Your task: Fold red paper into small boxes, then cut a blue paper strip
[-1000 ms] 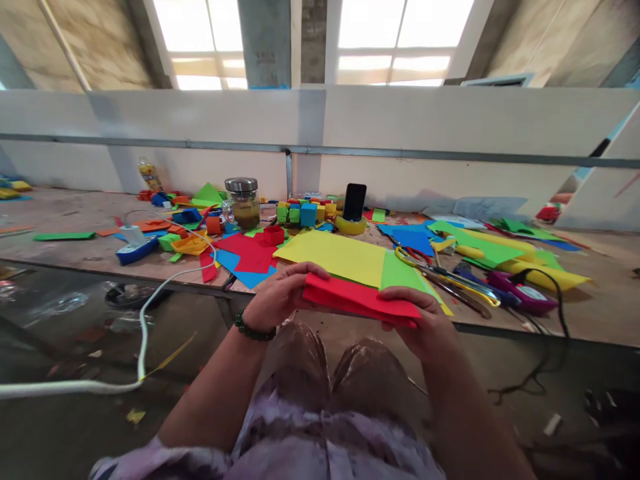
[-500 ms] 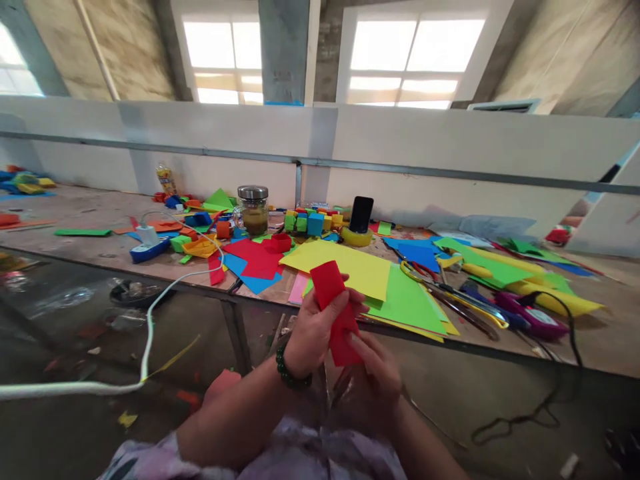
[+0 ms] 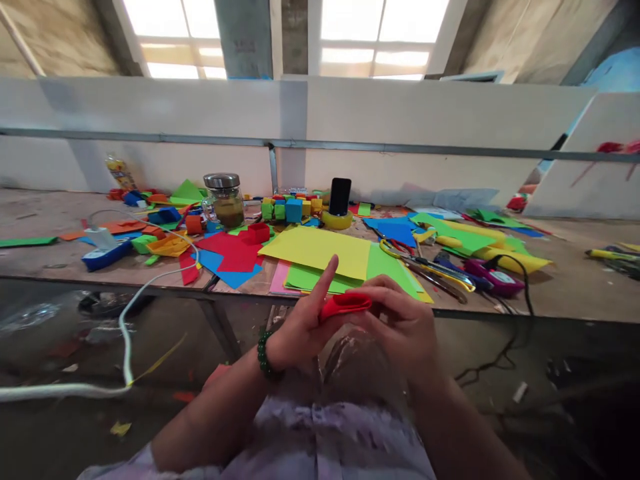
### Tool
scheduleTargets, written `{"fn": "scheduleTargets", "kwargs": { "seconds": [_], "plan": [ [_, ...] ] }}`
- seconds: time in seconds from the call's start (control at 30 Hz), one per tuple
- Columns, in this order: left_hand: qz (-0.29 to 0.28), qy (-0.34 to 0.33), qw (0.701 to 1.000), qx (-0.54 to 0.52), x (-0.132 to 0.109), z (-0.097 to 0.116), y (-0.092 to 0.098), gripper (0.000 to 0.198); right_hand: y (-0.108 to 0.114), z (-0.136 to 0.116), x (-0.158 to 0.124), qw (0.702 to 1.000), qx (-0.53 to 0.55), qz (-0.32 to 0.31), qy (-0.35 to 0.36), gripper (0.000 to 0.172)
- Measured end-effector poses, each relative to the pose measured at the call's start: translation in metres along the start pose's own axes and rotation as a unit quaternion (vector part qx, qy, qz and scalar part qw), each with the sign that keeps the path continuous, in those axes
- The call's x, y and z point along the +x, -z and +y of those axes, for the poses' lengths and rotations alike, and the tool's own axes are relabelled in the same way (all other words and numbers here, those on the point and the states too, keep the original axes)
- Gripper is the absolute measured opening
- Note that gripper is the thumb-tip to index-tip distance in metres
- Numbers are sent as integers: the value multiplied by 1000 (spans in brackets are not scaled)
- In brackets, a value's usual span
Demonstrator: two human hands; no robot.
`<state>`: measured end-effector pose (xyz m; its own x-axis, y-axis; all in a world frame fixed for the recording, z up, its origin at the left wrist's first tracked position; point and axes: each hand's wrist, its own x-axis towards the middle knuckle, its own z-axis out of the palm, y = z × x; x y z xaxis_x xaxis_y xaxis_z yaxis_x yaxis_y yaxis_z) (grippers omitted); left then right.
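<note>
Between my two hands is a piece of folded red paper (image 3: pixel 346 304), turned so that its open, layered end faces me. My left hand (image 3: pixel 303 327), with a dark green bead bracelet at the wrist, grips the paper's left end; its index finger points up. On the right end, my right hand (image 3: pixel 407 320) pinches the paper between thumb and fingers. Both hands are just in front of the table edge. Behind them lies a stack of coloured sheets, with a yellow sheet (image 3: pixel 325 250) on top and a green sheet (image 3: pixel 395 267) below it.
Red paper (image 3: pixel 233 252) and small paper cubes (image 3: pixel 293 211) lie on the table behind a white cable (image 3: pixel 125 340). A glass jar (image 3: pixel 223 200) and a phone (image 3: pixel 340 197) on a yellow roll stand further back. Scissors (image 3: pixel 400 250), a cutter (image 3: pixel 453 277) and a purple device (image 3: pixel 493 277) lie right.
The red paper has turned from a long upright strip, flat side showing, to lying sideways with its end showing. My left index finger has lifted; my right hand has moved up. The view has shifted right.
</note>
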<state>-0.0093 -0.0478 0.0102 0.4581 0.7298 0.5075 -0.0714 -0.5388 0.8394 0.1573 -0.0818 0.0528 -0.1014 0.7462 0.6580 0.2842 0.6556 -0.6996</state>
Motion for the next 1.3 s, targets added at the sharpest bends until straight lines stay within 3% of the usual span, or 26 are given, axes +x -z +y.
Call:
{"fn": "scheduleTargets", "kwargs": {
  "seconds": [0.17, 0.37, 0.5, 0.6, 0.73, 0.83, 0.93, 1.1, 1.3],
  "plan": [
    [-18, -19, 999, 30, 10, 5, 2, 62, 1, 7, 5, 1000, -7, 12, 16, 4],
    [116, -63, 987, 93, 12, -4, 3, 38, 5, 27, 2, 999, -34, 22, 1, 8],
    [119, -49, 989, 74, 25, -2, 5, 23, 10, 32, 12, 999, -32, 37, -20, 6],
    [104, -68, 990, 67, 53, 9, 15, 20, 18, 28, 39, 998, -44, 45, -19, 8],
    [102, -154, 977, 104, 113, 15, 42, 15, 29, 36, 97, 995, -76, 43, 38, 8],
    [98, -182, 972, 110, 153, 1, 59, 14, 31, 62, 136, 993, -86, 39, 77, 12],
    [123, -163, 975, 92, 173, -26, 67, 11, 26, 95, 156, 995, -66, 34, 72, 14],
    [100, -116, 986, 61, 167, -54, 66, 14, 21, 121, 153, 999, -24, 13, 47, 11],
    [69, -154, 982, 86, 155, -51, 68, 23, 24, 116, 145, 996, -17, 3, 91, 12]
  ]
}}
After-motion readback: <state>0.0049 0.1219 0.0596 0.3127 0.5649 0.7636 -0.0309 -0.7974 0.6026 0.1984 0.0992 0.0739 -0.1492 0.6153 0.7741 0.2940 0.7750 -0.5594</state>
